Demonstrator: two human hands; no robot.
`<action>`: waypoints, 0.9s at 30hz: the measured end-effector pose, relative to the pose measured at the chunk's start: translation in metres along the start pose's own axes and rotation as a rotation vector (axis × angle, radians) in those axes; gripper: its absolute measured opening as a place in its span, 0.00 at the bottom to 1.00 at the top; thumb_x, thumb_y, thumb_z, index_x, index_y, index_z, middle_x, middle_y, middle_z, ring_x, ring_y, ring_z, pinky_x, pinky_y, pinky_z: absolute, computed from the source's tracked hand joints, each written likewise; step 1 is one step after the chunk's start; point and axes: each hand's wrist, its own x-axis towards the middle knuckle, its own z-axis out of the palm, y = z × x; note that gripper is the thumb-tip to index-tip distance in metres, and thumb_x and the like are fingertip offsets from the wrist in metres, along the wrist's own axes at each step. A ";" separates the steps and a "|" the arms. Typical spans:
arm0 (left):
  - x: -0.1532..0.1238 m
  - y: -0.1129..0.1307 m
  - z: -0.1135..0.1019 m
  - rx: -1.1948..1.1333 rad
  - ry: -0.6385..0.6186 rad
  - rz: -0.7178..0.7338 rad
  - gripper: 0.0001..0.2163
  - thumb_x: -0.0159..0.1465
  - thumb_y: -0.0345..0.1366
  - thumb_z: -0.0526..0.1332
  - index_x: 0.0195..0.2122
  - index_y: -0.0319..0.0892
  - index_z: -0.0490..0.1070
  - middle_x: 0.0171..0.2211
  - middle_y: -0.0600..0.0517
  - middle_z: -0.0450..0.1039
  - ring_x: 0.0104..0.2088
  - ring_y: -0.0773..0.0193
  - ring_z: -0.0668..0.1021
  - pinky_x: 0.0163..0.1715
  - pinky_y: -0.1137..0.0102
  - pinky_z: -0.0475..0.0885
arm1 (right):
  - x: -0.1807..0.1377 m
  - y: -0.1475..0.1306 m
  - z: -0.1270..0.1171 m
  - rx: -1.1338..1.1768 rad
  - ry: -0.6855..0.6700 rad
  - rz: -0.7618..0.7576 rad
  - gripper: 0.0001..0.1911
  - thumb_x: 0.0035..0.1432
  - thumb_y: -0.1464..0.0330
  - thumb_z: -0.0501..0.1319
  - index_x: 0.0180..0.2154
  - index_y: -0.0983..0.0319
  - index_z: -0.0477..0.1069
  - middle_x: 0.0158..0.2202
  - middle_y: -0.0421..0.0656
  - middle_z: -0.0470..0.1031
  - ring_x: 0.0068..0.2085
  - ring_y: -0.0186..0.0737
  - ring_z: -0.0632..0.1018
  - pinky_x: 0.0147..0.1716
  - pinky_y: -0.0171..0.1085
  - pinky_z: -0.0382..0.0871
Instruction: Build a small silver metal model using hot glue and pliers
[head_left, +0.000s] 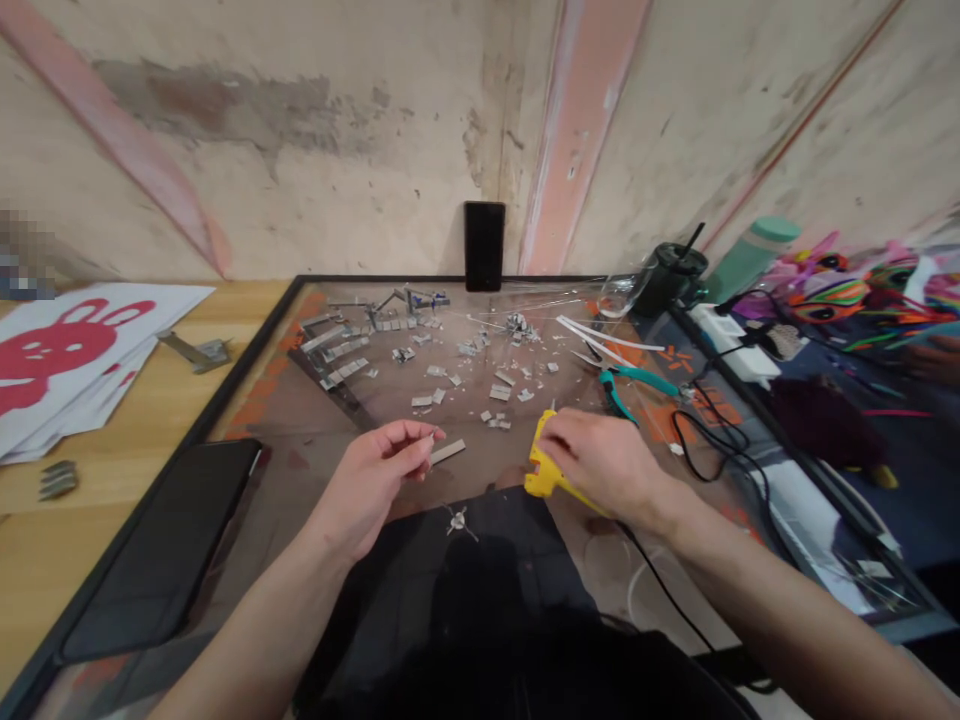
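My right hand (600, 455) is wrapped round a yellow hot glue gun (545, 465), whose nozzle points away toward the back of the table. Thumb and forefinger of my left hand (386, 470) pinch a tiny pale piece that I cannot make out. Just beyond those fingertips is a flat grey strip (448, 452); whether it touches the hand is unclear. Between my hands and nearer to me, a small silvery piece with thin wire legs (458, 521) lies on a black sheet (495, 560). Small grey cut pieces (501, 393) are scattered beyond both hands.
Teal-handled pliers (622, 385) and white strips (607, 340) lie at back right, near a dark cup (667, 275) and power strip (735, 340). A phone (484, 245) leans on the wall. Another large black phone (169, 540) lies left. The glue gun's cord (664, 585) trails right.
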 end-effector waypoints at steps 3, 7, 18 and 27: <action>0.000 -0.003 0.000 0.096 0.008 0.058 0.06 0.53 0.36 0.62 0.30 0.39 0.72 0.20 0.57 0.65 0.23 0.71 0.65 0.26 0.74 0.60 | 0.001 0.035 -0.007 -0.017 0.095 0.123 0.11 0.60 0.69 0.51 0.37 0.60 0.72 0.37 0.42 0.76 0.40 0.40 0.76 0.35 0.34 0.65; 0.001 -0.012 0.003 0.287 0.009 0.105 0.06 0.54 0.37 0.61 0.30 0.41 0.71 0.23 0.56 0.67 0.25 0.70 0.68 0.28 0.73 0.62 | 0.002 0.075 -0.008 -0.055 0.164 0.288 0.13 0.58 0.64 0.53 0.39 0.62 0.72 0.40 0.48 0.74 0.43 0.49 0.74 0.35 0.40 0.65; 0.002 -0.024 0.017 0.878 -0.110 0.141 0.10 0.57 0.35 0.54 0.37 0.41 0.72 0.31 0.50 0.75 0.32 0.61 0.75 0.35 0.67 0.68 | 0.002 0.037 0.018 0.071 0.003 0.143 0.10 0.57 0.64 0.54 0.32 0.57 0.73 0.33 0.39 0.77 0.33 0.38 0.76 0.26 0.33 0.60; 0.004 -0.023 0.010 1.027 -0.145 0.247 0.10 0.59 0.35 0.51 0.35 0.44 0.72 0.34 0.50 0.74 0.37 0.60 0.74 0.38 0.66 0.66 | -0.002 0.029 0.016 0.109 0.003 0.113 0.10 0.58 0.65 0.53 0.33 0.59 0.73 0.34 0.40 0.76 0.35 0.38 0.75 0.29 0.33 0.62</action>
